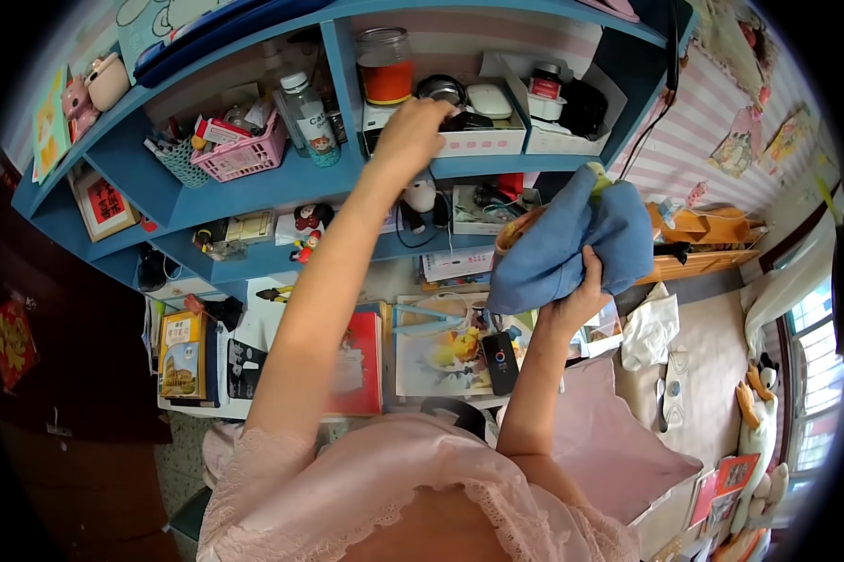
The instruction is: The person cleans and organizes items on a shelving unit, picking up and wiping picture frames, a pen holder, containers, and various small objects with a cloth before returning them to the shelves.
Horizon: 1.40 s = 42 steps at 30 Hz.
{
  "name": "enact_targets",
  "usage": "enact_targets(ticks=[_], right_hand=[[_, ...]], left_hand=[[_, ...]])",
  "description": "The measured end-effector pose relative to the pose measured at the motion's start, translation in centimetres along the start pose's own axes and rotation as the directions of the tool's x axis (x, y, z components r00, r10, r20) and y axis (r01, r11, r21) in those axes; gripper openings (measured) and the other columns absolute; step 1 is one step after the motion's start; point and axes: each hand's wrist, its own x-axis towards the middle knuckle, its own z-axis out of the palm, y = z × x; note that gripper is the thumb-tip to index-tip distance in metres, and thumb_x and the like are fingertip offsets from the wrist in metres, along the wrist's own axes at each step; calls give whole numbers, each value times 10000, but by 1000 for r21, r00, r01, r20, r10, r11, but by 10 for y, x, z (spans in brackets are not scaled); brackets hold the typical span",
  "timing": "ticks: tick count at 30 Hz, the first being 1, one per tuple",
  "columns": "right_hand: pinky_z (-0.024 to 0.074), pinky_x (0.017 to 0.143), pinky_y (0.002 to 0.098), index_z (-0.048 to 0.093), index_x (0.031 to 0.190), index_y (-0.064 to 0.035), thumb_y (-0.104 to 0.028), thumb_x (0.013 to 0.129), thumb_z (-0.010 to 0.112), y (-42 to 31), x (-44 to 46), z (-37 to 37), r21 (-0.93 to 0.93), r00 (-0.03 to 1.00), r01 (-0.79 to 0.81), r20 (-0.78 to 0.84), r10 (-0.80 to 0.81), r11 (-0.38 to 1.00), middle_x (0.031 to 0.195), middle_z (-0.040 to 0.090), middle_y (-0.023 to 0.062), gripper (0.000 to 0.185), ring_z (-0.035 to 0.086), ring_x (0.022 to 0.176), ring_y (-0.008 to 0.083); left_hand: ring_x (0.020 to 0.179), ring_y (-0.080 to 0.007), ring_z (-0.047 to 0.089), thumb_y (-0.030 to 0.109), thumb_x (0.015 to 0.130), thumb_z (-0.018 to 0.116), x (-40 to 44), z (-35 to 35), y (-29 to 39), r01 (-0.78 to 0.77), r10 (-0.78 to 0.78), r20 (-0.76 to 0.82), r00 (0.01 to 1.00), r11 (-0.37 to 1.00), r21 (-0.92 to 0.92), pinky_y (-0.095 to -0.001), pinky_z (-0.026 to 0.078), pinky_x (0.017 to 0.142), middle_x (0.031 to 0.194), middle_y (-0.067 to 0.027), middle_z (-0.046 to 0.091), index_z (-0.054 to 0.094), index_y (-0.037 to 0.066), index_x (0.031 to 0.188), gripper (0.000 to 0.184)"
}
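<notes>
My left hand reaches up to the shelf, at the left part of a white box. Its fingers are bent together at the box's contents, and whatever they pinch is hidden. Close to them in the box lie a round dark metallic item, a white rounded case and a dark flat item. A jar with an orange-red lower part stands just behind. My right hand grips a soft blue cloth item from below, raised in front of the shelf; greenish and brown bits show at its edges.
A second white box stands to the right. On the shelf's left are a pink basket and a bottle. Below, the desk holds a phone, a red book and a yellow book. A black-and-white plush toy sits mid-shelf.
</notes>
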Motion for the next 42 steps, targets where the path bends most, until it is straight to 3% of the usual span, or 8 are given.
enact_targets(ticks=[4,10,19,22,24,28,38,42], right_hand=[[535,790,347,533,1046,78,3,777,589,-6,10,-8,-28,1000,20,-7,-20,999,978,588,146,284,613,838,234],[542,777,345,534,1022,68,1,778,585,-16,15,-4,4,998,50,31,-50,999,962,586,144,258,613,825,230],[537,798,358,523,1052,53,-3,773,589,-21,31,-18,7,999,8,40,-8,1000,999,576,148,292,607,869,240],[535,807,360,523,1058,48,-1,772,588,-25,31,-15,19,999,-7,54,6,1000,1008,576,153,297,608,881,245],[533,813,361,519,1065,45,1,771,583,-24,36,-21,-1,999,-1,46,1,1000,1012,575,152,304,606,888,246],[528,830,363,520,1062,40,3,771,571,-29,42,-23,14,998,0,56,0,1000,1011,575,149,298,604,900,248],[498,865,361,487,1119,50,38,759,585,-14,28,-14,49,990,-96,112,90,994,1068,540,147,373,570,950,246],[493,873,356,481,1133,50,41,755,592,-1,19,-12,48,985,-128,119,121,991,1079,536,148,395,566,952,247]], left_hand=[[917,-303,620,-55,678,629,8,-17,0,12,-3,75,997,992,-123,-358,490,809,976,-163,644,624,12,1068,396],[897,-349,618,-48,697,590,13,-27,10,47,-114,198,974,948,316,-414,500,781,930,-207,640,642,-18,961,271],[832,-408,609,-47,730,535,15,-38,10,51,-124,124,985,880,473,-439,514,709,865,-259,618,627,-38,837,140],[733,-320,645,42,812,548,16,-42,11,169,-152,-76,985,927,334,-381,531,633,803,-198,640,590,-25,866,96],[644,-172,621,155,882,546,9,-50,15,306,-309,49,950,887,-347,-295,522,578,722,-93,611,542,8,918,151],[591,-92,547,195,929,512,-25,-53,28,46,-236,-139,962,640,-767,-229,489,540,743,-31,576,509,21,966,178],[740,-57,531,189,934,485,-162,-32,24,88,-405,-74,911,366,-927,-178,409,649,937,-53,600,510,68,881,135],[1013,-269,600,202,956,439,-206,-15,-3,121,-355,176,918,-173,-977,-346,490,845,1018,-159,613,463,65,904,149]])
